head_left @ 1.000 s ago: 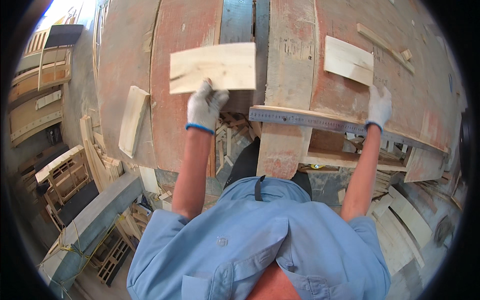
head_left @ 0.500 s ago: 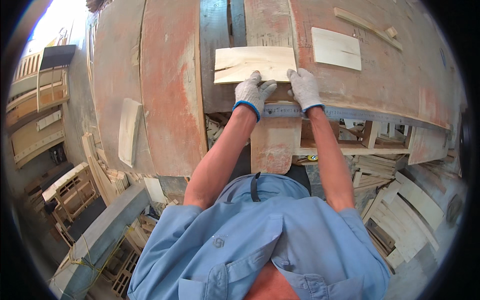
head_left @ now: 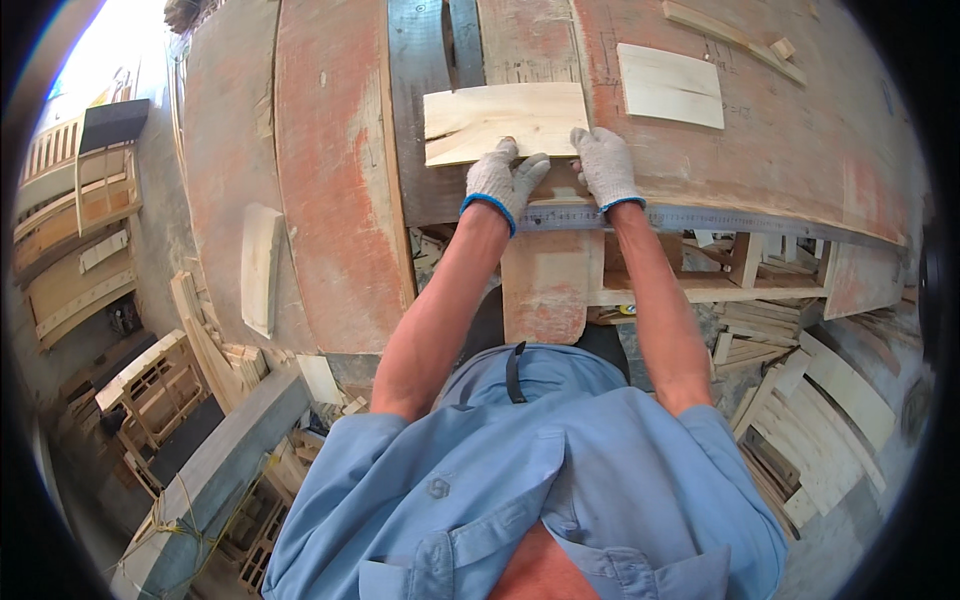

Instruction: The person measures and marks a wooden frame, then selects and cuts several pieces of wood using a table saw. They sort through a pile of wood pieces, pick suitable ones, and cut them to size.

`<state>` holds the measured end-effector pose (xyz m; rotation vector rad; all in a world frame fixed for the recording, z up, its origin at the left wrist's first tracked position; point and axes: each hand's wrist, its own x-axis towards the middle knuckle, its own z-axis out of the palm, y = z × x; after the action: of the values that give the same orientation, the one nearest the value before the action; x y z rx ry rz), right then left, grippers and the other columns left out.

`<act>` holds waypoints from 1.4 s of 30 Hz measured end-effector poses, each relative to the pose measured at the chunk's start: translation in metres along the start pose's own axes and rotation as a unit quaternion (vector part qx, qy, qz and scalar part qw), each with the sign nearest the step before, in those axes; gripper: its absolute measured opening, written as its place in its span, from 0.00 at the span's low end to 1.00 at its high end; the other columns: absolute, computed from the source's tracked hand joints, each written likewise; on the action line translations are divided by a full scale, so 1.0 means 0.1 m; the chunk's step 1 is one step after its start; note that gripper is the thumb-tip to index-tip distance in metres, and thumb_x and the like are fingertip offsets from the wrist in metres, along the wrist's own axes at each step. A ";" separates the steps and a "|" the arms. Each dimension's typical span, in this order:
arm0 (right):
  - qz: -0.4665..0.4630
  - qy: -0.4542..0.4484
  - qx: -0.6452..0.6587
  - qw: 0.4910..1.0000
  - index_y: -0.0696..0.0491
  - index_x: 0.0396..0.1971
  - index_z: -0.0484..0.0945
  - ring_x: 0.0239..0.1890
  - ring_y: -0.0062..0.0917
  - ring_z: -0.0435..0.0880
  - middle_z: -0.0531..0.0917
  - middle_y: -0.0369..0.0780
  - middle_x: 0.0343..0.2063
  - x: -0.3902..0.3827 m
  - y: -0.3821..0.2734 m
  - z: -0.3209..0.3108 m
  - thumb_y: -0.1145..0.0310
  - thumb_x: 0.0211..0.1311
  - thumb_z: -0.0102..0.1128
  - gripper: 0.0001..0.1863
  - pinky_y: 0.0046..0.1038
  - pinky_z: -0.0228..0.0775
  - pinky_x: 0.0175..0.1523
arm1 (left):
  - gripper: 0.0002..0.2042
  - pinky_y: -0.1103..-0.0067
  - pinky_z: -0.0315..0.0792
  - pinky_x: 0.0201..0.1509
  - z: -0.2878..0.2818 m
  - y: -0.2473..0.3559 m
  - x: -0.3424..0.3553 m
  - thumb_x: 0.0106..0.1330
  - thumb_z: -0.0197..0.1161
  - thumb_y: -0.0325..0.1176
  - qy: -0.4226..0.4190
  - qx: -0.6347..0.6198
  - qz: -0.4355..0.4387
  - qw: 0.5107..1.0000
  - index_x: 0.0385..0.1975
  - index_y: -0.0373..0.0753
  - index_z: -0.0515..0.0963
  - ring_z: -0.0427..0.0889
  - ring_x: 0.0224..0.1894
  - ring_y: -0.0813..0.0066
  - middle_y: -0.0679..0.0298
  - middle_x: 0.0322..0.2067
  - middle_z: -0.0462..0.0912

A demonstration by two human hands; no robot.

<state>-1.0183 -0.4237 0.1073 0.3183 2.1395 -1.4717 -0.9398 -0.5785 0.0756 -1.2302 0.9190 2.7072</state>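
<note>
A pale rectangular wooden board lies across the worn bench, with a dark crack at its left end. My left hand, in a white knit glove with a blue cuff, grips the board's near edge around the middle. The thumb of that hand points to the right. At the board's near right corner, my right hand, gloved the same way, holds the edge with bent fingers. The undersides of both hands are hidden. Just nearer to me, a metal ruler strip runs along the bench's front edge.
To the right on the bench lies another pale board, with a narrow batten beyond it. A wood offcut rests at the left. Stacked slats stand low on the right; a grey beam crosses the lower left.
The whole view has shifted slightly. Both hands stay on the board's near edge, and their grip looks much the same.
</note>
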 end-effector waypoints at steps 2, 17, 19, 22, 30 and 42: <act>0.003 -0.001 0.000 1.000 0.60 0.31 0.80 0.18 0.22 0.80 0.80 0.39 0.17 0.03 0.03 -0.02 0.54 0.67 0.60 0.21 0.28 0.69 0.23 | 0.18 0.74 0.83 0.46 0.00 -0.02 0.02 0.71 0.60 0.26 -0.003 0.077 0.024 0.997 0.56 0.26 0.68 0.84 0.48 0.63 0.50 0.47 0.80; 0.052 0.002 0.053 0.997 0.57 0.31 0.76 0.10 0.22 0.72 0.77 0.38 0.16 0.17 -0.16 0.01 0.55 0.68 0.60 0.18 0.27 0.60 0.12 | 0.14 0.60 0.86 0.43 0.43 0.19 0.06 0.74 0.55 0.30 0.093 -0.087 -0.015 0.992 0.54 0.30 0.67 0.83 0.42 0.46 0.45 0.46 0.75; 0.048 0.002 0.037 0.998 0.56 0.31 0.76 0.10 0.21 0.73 0.78 0.38 0.16 0.23 -0.15 0.01 0.54 0.69 0.60 0.18 0.26 0.62 0.13 | 0.14 0.60 0.87 0.42 0.43 0.21 0.08 0.74 0.55 0.30 0.093 -0.086 -0.017 0.992 0.53 0.30 0.67 0.84 0.41 0.46 0.45 0.45 0.75; 0.044 -0.002 0.039 0.998 0.56 0.31 0.76 0.11 0.21 0.74 0.78 0.38 0.17 0.24 -0.22 0.03 0.54 0.69 0.60 0.18 0.25 0.62 0.13 | 0.13 0.60 0.87 0.40 0.43 0.23 0.19 0.74 0.55 0.30 0.084 -0.099 -0.021 0.991 0.52 0.30 0.67 0.84 0.40 0.46 0.45 0.43 0.76; 0.036 0.001 0.039 0.999 0.52 0.32 0.75 0.13 0.18 0.72 0.76 0.35 0.18 0.44 -0.30 0.02 0.53 0.69 0.60 0.17 0.22 0.60 0.14 | 0.15 0.65 0.86 0.35 0.55 0.24 0.33 0.73 0.56 0.33 0.087 -0.107 0.009 0.990 0.53 0.30 0.68 0.85 0.38 0.51 0.51 0.44 0.75; 0.020 0.019 0.003 1.000 0.59 0.33 0.79 0.15 0.23 0.79 0.82 0.41 0.20 0.44 -0.21 0.03 0.53 0.68 0.59 0.20 0.27 0.69 0.17 | 0.21 0.60 0.85 0.44 0.69 0.18 0.19 0.76 0.53 0.39 0.111 -0.118 -0.010 0.987 0.61 0.35 0.60 0.82 0.49 0.44 0.45 0.53 0.71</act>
<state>-1.0645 -0.4382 0.0994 0.3904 2.1465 -1.4603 -1.0042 -0.5613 0.1067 -1.5998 0.6068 2.7670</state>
